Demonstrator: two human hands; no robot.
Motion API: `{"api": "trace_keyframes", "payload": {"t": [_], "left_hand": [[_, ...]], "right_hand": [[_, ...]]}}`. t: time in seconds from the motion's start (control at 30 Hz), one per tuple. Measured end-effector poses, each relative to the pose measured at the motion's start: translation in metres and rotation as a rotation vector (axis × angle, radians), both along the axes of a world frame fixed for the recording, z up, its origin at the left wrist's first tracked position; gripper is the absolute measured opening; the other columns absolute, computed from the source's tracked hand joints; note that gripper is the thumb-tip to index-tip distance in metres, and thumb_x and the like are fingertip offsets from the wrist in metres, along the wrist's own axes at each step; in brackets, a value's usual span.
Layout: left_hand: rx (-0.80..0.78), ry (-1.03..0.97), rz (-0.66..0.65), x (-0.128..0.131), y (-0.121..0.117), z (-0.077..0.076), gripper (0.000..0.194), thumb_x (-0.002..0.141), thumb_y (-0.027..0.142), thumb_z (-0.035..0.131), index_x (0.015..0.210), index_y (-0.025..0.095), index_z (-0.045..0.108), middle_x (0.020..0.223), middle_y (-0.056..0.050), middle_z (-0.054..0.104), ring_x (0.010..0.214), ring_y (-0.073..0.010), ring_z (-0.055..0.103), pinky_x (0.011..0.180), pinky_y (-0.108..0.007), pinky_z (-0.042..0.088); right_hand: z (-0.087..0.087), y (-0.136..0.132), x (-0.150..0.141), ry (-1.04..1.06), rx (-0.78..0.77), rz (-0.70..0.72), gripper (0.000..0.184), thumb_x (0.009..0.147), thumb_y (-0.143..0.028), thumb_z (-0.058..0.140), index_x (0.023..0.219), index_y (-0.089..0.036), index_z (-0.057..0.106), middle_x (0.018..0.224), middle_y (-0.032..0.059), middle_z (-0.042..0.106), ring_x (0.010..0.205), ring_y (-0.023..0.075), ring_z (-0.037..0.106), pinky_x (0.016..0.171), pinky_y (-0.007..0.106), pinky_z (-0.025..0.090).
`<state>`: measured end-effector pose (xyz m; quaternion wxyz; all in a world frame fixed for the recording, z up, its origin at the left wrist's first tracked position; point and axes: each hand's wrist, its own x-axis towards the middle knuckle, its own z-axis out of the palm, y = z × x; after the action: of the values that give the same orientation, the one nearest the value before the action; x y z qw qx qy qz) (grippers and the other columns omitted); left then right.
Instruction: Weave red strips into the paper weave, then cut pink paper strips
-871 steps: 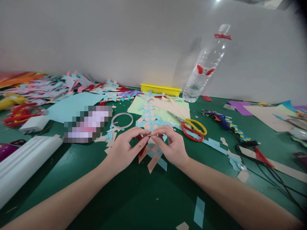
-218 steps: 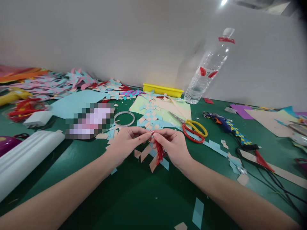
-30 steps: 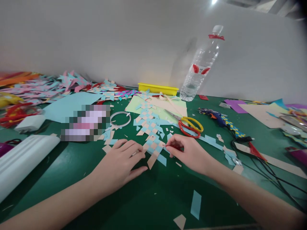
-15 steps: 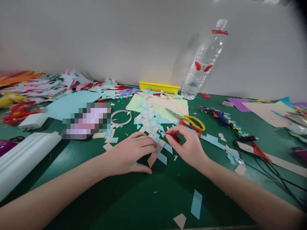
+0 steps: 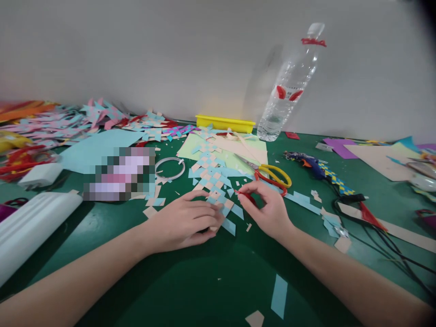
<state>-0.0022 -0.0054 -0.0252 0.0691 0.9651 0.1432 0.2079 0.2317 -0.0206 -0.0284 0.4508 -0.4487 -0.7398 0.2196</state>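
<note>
The green table (image 5: pixel 170 290) carries everything, with the bottle (image 5: pixel 289 91) leaning on the wall at its far edge. The weave (image 5: pixel 211 178), blue and peach paper, runs from near the far edge towards the middle of the near edge, overlapping a green sheet (image 5: pixel 187 149) on the way. The left hand (image 5: pixel 190 219) is curled over the weave's near end; whether its fingers pinch the paper or only rest there, I cannot tell. The right hand (image 5: pixel 268 208), just to the right, has thumb and fingertips together, clamped on red thread. The scissors (image 5: pixel 258 168) lie beyond it, and paper scraps reach the near edge. I judge the weaving itself done: the checks look complete where visible, with loose tails at the near end. The thread (image 5: pixel 250 198), mostly hidden by fingers, seems not yet joined to the weave, so fastening it looks left
</note>
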Motion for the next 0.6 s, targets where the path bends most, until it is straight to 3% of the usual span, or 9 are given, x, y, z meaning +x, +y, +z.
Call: {"api": "trace_keyframes", "payload": {"t": [0.2, 0.4, 0.6], "left_hand": [[-0.089, -0.033, 0.018, -0.001, 0.002, 0.0, 0.008, 0.092, 0.019, 0.052, 0.095, 0.021, 0.059, 0.105, 0.0, 0.07, 0.109, -0.0129, 0.06, 0.11, -0.033, 0.023], [-0.195, -0.133, 0.113, -0.003, 0.004, -0.002, 0.011, 0.091, 0.019, 0.053, 0.088, 0.024, 0.063, 0.098, 0.003, 0.07, 0.094, -0.0109, 0.065, 0.107, -0.033, 0.027], [-0.313, -0.258, 0.193, 0.0, 0.007, -0.002, 0.008, 0.09, 0.021, 0.056, 0.087, 0.022, 0.064, 0.091, 0.003, 0.071, 0.086, -0.0113, 0.066, 0.103, -0.033, 0.034]], "right_hand": [[0.002, -0.005, -0.001, -0.105, 0.25, 0.102, 0.007, 0.082, -0.016, 0.059, 0.087, -0.02, 0.058, 0.077, 0.0024, 0.063, 0.07, 0.014, 0.056, 0.065, 0.029, 0.05], [0.004, -0.004, 0.002, -0.121, 0.393, 0.14, 0.013, 0.081, -0.013, 0.06, 0.091, -0.02, 0.058, 0.075, 0.002, 0.064, 0.07, 0.0155, 0.058, 0.069, 0.035, 0.051], [0.016, -0.006, 0.014, -0.278, 0.512, 0.307, 0.014, 0.085, -0.014, 0.058, 0.098, -0.018, 0.06, 0.1, 0.0075, 0.069, 0.097, 0.0182, 0.062, 0.086, 0.038, 0.052]]}}
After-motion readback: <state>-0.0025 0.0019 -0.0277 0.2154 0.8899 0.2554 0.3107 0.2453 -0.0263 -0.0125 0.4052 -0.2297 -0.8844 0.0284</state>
